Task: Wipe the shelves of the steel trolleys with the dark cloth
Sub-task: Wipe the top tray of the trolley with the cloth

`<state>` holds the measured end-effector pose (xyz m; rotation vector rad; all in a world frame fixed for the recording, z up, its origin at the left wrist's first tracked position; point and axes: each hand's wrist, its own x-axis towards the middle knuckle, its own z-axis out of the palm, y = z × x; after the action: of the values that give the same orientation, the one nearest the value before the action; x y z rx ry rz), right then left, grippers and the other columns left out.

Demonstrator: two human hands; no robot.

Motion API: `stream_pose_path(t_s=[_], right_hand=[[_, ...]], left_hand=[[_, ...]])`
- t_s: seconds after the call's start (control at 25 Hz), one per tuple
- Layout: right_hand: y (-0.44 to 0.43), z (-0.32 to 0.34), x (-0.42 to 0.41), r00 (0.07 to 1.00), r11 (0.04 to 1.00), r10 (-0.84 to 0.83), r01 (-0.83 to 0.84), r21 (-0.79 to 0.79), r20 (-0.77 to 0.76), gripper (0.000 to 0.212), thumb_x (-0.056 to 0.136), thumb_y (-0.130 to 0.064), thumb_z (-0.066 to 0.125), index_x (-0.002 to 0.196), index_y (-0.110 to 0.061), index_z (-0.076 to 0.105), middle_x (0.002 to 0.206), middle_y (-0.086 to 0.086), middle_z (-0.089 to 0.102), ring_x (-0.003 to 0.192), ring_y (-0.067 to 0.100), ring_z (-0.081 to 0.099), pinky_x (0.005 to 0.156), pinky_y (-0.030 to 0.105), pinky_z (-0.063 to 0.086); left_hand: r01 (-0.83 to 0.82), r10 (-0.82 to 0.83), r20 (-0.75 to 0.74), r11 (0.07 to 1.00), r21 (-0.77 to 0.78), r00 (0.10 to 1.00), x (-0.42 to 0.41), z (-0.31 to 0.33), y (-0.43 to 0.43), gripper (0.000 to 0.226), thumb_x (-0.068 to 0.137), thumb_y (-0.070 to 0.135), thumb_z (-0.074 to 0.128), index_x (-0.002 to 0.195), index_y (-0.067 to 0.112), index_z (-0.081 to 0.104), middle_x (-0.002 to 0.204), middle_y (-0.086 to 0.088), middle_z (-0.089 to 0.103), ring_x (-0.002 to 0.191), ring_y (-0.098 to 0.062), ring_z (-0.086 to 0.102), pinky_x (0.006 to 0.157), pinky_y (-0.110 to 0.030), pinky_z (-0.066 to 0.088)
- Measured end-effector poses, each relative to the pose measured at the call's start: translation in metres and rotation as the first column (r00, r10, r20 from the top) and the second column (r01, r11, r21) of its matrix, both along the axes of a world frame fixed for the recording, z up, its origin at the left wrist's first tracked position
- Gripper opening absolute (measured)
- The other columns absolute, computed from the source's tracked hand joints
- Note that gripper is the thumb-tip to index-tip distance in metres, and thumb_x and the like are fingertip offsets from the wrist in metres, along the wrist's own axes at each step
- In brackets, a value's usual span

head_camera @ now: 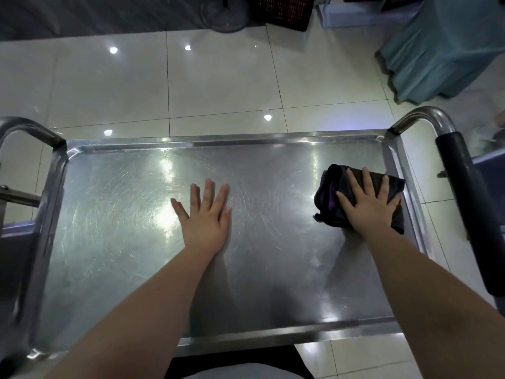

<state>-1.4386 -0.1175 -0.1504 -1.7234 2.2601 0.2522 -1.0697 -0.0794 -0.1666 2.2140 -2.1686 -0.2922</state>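
Note:
The steel trolley's top shelf (114,242) fills the middle of the head view, scratched and shiny, with a raised rim. A folded dark cloth (328,198) with a purple streak lies at the shelf's right end. My right hand (369,203) presses flat on the cloth, fingers spread and straight. My left hand (205,214) rests flat on the bare steel near the shelf's centre, fingers spread, holding nothing.
Curved steel handles rise at the left (24,129) and right (426,116) ends; the right one carries a black grip (461,176). Glossy white floor tiles (218,86) lie beyond. A teal-draped object (442,47) stands at the back right, a dark crate (284,12) at the back.

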Motion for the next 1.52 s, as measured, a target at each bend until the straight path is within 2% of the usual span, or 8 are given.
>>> stream_pose_path(t_s=[0.12, 0.4, 0.56, 0.76, 1.04, 1.24, 1.36, 1.52], right_hand=[[0.002, 0.0, 0.053, 0.999, 0.998, -0.042, 0.042, 0.038, 0.013, 0.073, 0.071, -0.088, -0.007, 0.136, -0.061, -0.027, 0.16, -0.017, -0.019, 0.146, 0.036, -0.021, 0.107, 0.073, -0.006], [0.032, -0.006, 0.186, 0.89, 0.895, 0.443, -0.446, 0.004, 0.106, 0.067, 0.082, -0.082, 0.001, 0.141, -0.059, -0.02, 0.161, -0.017, -0.014, 0.145, 0.036, -0.022, 0.106, 0.07, -0.014], [0.017, -0.006, 0.054, 0.98, 0.979, 0.197, -0.196, -0.061, 0.017, 0.07, 0.081, -0.081, 0.016, 0.146, -0.06, -0.001, 0.163, -0.017, 0.0, 0.149, 0.03, -0.009, 0.113, 0.066, -0.003], [0.026, 0.006, -0.001, 0.997, 0.998, -0.067, 0.068, 0.018, -0.041, 0.071, 0.08, -0.081, 0.005, 0.145, -0.058, -0.011, 0.163, -0.016, -0.009, 0.147, 0.036, -0.012, 0.11, 0.07, 0.0], [0.088, -0.002, 0.185, 0.819, 0.828, 0.56, -0.559, -0.049, 0.125, 0.066, 0.088, -0.077, 0.012, 0.149, -0.054, 0.004, 0.163, -0.012, 0.005, 0.147, 0.041, -0.01, 0.107, 0.072, -0.008], [0.101, -0.004, -0.003, 0.994, 0.995, 0.098, -0.099, -0.027, -0.04, 0.073, 0.079, -0.08, 0.009, 0.147, -0.057, -0.004, 0.163, -0.016, 0.001, 0.149, 0.029, -0.006, 0.113, 0.066, 0.001], [0.109, 0.002, -0.016, 0.974, 0.976, -0.217, 0.218, 0.016, -0.065, 0.074, 0.08, -0.078, 0.0, 0.149, -0.053, -0.007, 0.163, -0.013, -0.008, 0.148, 0.035, -0.01, 0.11, 0.07, 0.005], [0.137, -0.006, 0.14, 0.98, 0.981, 0.193, -0.192, -0.013, 0.046, 0.068, 0.088, -0.072, 0.013, 0.149, -0.051, -0.006, 0.16, -0.009, -0.011, 0.145, 0.048, -0.008, 0.106, 0.075, -0.005]], left_hand=[[-0.026, 0.025, 0.03, 0.999, 0.029, 0.999, 0.001, -0.006, 0.004, 0.055, 0.1, 0.05, 0.007, 0.154, 0.044, 0.005, 0.164, 0.005, 0.005, 0.151, -0.028, -0.002, 0.114, -0.062, -0.009], [-0.033, 0.033, -0.004, 0.997, 0.069, 0.999, 0.002, -0.001, 0.002, 0.057, 0.096, 0.048, 0.005, 0.154, 0.045, 0.002, 0.165, 0.007, 0.001, 0.151, -0.026, -0.006, 0.114, -0.063, -0.005], [-0.025, 0.026, -0.005, 0.999, 0.042, 1.0, 0.002, -0.003, 0.0, 0.054, 0.099, 0.051, 0.008, 0.153, 0.048, 0.002, 0.164, 0.008, 0.002, 0.151, -0.024, -0.007, 0.115, -0.06, -0.008], [-0.013, 0.012, 0.019, 1.0, 0.02, 1.0, 0.0, -0.007, 0.001, 0.053, 0.1, 0.051, 0.007, 0.153, 0.047, 0.002, 0.164, 0.006, 0.005, 0.151, -0.027, -0.005, 0.114, -0.059, -0.011], [-0.017, 0.018, -0.004, 0.998, 0.055, 1.0, 0.007, -0.005, 0.005, 0.053, 0.1, 0.049, 0.007, 0.152, 0.048, 0.0, 0.165, 0.006, 0.001, 0.15, -0.026, -0.007, 0.114, -0.063, -0.006], [-0.032, 0.033, -0.007, 0.998, 0.047, 0.999, 0.001, -0.003, 0.005, 0.054, 0.099, 0.051, 0.009, 0.153, 0.047, 0.004, 0.165, 0.006, 0.003, 0.151, -0.025, -0.007, 0.115, -0.061, -0.009], [-0.033, 0.032, 0.013, 0.998, 0.058, 0.999, -0.004, -0.004, 0.001, 0.055, 0.099, 0.051, 0.006, 0.153, 0.047, 0.003, 0.165, 0.005, 0.002, 0.15, -0.027, -0.008, 0.114, -0.062, -0.01], [-0.041, 0.038, 0.034, 0.996, 0.074, 0.999, -0.001, -0.005, 0.006, 0.054, 0.1, 0.049, 0.008, 0.153, 0.046, 0.0, 0.165, 0.004, 0.0, 0.15, -0.028, -0.008, 0.114, -0.064, -0.008]])
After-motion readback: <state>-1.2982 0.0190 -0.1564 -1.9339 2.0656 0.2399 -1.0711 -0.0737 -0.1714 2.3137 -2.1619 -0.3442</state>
